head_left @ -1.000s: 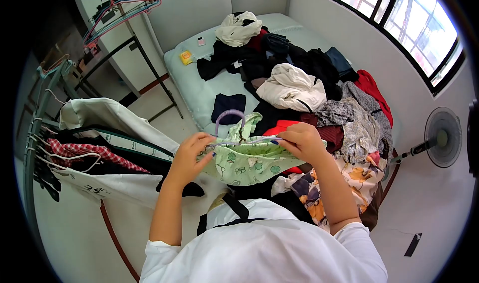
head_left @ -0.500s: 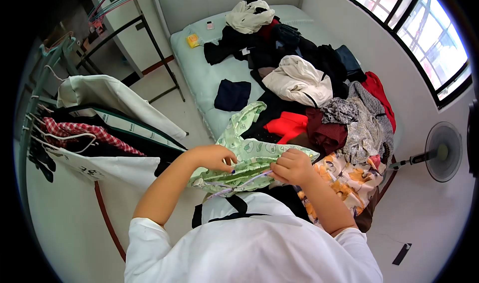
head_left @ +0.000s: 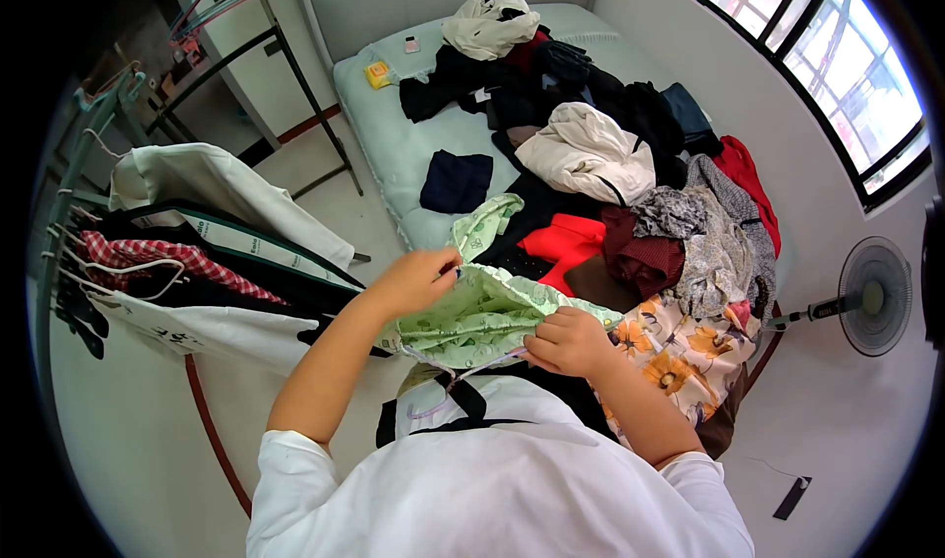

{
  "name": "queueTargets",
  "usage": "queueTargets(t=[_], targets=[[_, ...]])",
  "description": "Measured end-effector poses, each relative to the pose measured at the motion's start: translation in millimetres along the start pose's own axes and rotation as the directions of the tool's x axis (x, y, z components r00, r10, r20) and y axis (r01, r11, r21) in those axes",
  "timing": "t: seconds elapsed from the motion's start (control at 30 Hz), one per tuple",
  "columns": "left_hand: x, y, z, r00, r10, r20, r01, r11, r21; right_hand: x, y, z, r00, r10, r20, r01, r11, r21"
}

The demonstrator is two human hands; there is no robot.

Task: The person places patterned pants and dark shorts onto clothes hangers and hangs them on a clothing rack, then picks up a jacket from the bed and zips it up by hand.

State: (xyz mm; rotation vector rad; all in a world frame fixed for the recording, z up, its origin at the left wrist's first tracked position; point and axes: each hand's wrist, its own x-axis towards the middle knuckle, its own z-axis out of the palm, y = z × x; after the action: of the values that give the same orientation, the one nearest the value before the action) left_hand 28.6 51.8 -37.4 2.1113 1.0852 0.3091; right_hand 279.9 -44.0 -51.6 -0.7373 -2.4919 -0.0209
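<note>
The left hand (head_left: 417,280) pinches a pale-green printed cloth garment (head_left: 472,314), gaping beside the right hand (head_left: 565,341), curled around its edge and a slim lilac hanger (head_left: 452,372).

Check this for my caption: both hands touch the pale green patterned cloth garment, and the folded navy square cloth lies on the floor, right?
Wrong spot: the head view shows the folded navy square cloth lying on the pale bluish bed. The left hand and right hand do touch the garment.
</note>
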Motion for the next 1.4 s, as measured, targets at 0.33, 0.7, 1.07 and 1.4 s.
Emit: queueTargets(t=[0.33,0.7,1.07,1.4], targets=[[4,-3,1,0.996,0.068,0.049,-0.059,0.984,-0.166,8,1,0,0.998,0.059,-0.023,-0.059,0.998,-0.001],[-15,5,-22,0.980,-0.024,0.197,0.087,0.945,-0.314,15,28,-15,0.950,0.262,-0.172,-0.262,0.965,0.025],[-41,-8,-28,0.948,0.185,-0.258,-0.178,0.983,0.053,40,46,-37,0.912,0.307,-0.273,-0.287,0.951,0.111],[-55,-23,-51,0.734,0.219,-0.644,-0.231,0.971,0.066,28,74,-69,0.864,0.493,-0.098,-0.456,0.851,0.261]])
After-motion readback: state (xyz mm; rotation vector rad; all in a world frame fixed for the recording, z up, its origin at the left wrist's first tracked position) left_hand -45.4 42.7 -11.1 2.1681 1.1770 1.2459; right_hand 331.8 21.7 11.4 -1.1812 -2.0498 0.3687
